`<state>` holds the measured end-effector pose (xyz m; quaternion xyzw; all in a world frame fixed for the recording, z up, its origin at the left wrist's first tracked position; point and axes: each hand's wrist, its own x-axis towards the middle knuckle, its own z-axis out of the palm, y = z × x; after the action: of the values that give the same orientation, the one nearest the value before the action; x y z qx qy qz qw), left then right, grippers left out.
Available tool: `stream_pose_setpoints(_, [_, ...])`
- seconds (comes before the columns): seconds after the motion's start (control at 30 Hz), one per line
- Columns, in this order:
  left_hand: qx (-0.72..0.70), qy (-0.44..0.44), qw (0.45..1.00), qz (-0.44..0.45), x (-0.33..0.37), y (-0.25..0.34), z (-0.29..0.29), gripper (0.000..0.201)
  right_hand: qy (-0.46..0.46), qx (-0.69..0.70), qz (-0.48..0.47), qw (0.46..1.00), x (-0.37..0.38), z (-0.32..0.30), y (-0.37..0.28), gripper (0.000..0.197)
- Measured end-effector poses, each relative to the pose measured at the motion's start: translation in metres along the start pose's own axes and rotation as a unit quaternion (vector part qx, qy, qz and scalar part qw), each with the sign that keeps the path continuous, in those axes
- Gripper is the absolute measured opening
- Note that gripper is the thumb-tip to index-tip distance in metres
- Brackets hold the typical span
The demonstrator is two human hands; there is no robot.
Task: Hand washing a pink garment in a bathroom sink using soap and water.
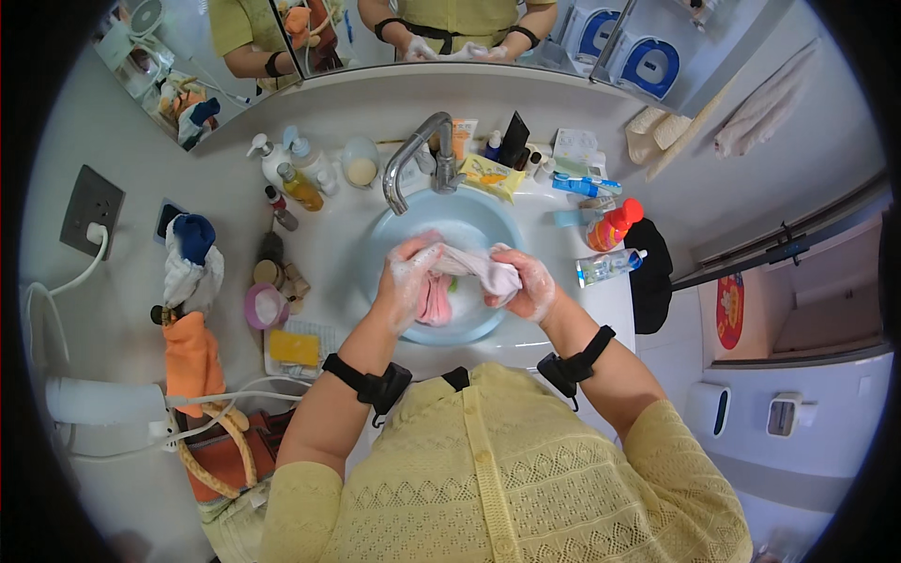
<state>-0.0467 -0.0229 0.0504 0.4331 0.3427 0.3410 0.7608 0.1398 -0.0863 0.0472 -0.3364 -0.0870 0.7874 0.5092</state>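
Observation:
Over a light blue basin (378, 246), a soapy pale piece of cloth (469, 266), perhaps a sock, stretches between my two hands. My left hand (407, 277) grips its left end, with foam covering the fingers and the back of the hand. At the other end, my right hand (528, 284) is closed around a bunched whitish part. A pink cloth part (434, 302) hangs below my left hand into the basin; whether it belongs to the same piece I cannot tell. The chrome faucet (413, 159) arches over the basin's far side.
Pump bottles (269, 159), a yellow wipes pack (492, 178) and other toiletries line the counter's back. A red-capped bottle (615, 225) and a toothpaste tube (610, 267) lie to the right. A yellow soap block (294, 348) and pink-purple cup (266, 305) sit left, near white cords (230, 399).

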Motion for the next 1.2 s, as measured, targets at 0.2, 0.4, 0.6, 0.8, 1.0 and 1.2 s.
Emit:
stream_pose_setpoints(0.2, [-0.2, 0.007, 0.979, -0.029, -0.003, 0.016, -0.007, 0.023, 0.013, -0.079, -0.054, 0.995, 0.0, -0.017, -0.013, 0.019])
stream_pose_setpoints(0.4, [-0.168, 0.053, 0.98, -0.091, 0.002, 0.011, -0.003, 0.025, 0.074, -0.456, -0.196, 0.865, 0.006, 0.016, 0.007, 0.036])
stream_pose_setpoints(0.6, [-0.184, 0.048, 0.98, -0.062, 0.01, 0.004, -0.018, 0.025, 0.054, -0.416, -0.187, 0.888, 0.009, -0.003, 0.0, 0.029])
stream_pose_setpoints(0.8, [-0.253, -0.01, 0.966, -0.047, 0.014, -0.008, -0.028, 0.031, 0.027, -0.132, -0.056, 0.989, 0.0, 0.0, -0.007, 0.019])
stream_pose_setpoints(1.0, [-0.305, -0.058, 0.947, -0.084, 0.008, 0.011, -0.003, 0.037, -0.026, -0.079, -0.064, 0.994, 0.001, 0.008, -0.004, 0.026])
stream_pose_setpoints(1.2, [-0.309, -0.049, 0.946, -0.084, 0.013, -0.01, -0.004, 0.032, -0.031, -0.101, -0.076, 0.992, 0.008, 0.002, 0.001, 0.029])
